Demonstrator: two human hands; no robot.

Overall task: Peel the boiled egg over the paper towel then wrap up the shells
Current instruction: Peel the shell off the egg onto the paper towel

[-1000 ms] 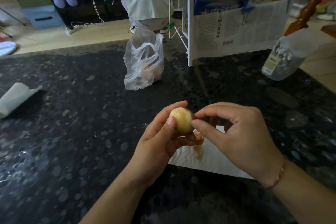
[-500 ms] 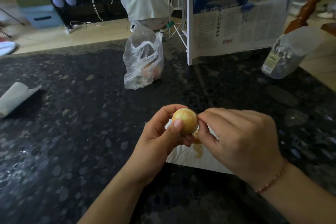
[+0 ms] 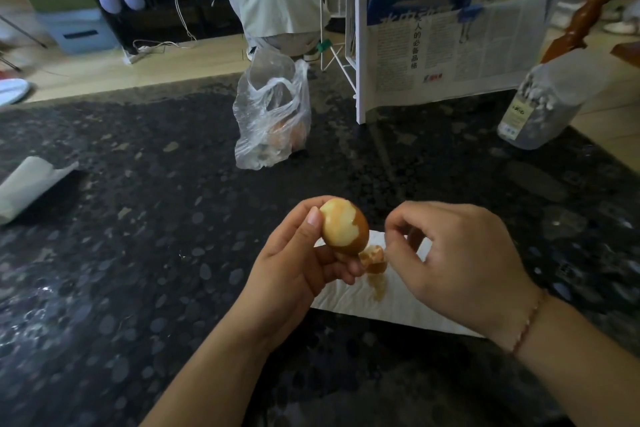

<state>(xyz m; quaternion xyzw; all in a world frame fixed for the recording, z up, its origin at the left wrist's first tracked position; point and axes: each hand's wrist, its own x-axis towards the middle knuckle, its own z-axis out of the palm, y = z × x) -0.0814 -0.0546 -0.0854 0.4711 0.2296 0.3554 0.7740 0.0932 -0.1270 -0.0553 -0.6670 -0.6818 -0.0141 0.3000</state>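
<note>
The left hand (image 3: 294, 274) has the brown-stained boiled egg (image 3: 344, 227) pinched between the thumb on its left side and the fingers curled underneath, holding it up just above the near corner of the white paper towel (image 3: 349, 302) spread on the dark speckled stone counter (image 3: 138, 253). The right hand (image 3: 460, 263) sits just beside the egg, apart from it, thumb and forefinger drawn close together as if nipping a scrap of shell; whether there is actually a piece between them I cannot tell from here.

The top and left face of the egg show pale, bare white with a ragged edge, while the right side and bottom still wear the dark brown shell. Below the egg, a few broken brown shell pieces (image 3: 373, 258) lie on the towel, with a tea-coloured wet stain (image 3: 378, 288) running down from them.

So the peeling looks to be under way but perhaps half done at most: the rest of the shell has to come off, then the towel has to be folded over the bits.

Further back on the counter stand a crumpled clear plastic bag (image 3: 273, 118) with something orange inside, a white rack hung with newspaper (image 3: 446, 48), and a clear tub (image 3: 540, 104) to the right.
</note>
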